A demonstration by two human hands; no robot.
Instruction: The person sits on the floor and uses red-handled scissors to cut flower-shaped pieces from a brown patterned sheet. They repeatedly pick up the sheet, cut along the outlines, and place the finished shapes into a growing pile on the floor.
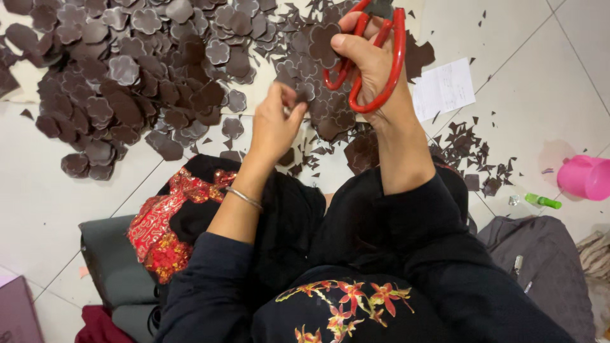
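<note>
My right hand (372,70) grips red-handled scissors (375,60), fingers through the loops, raised over the floor. A dark brown flower-shaped cutout (324,43) sits by my right thumb, at the scissors. My left hand (274,124) pinches a small dark brown piece (286,95) between its fingertips, just left of the scissors. A thin silver bangle (244,198) circles my left wrist. The scissor blades are hidden behind my hand and the top edge.
A big heap of brown flower cutouts (127,76) covers the white tiled floor ahead and left. Offcut scraps (473,152) lie right, near a white paper (445,89). A pink cup (584,176), a green marker (543,201) and grey cloth (540,254) sit at right.
</note>
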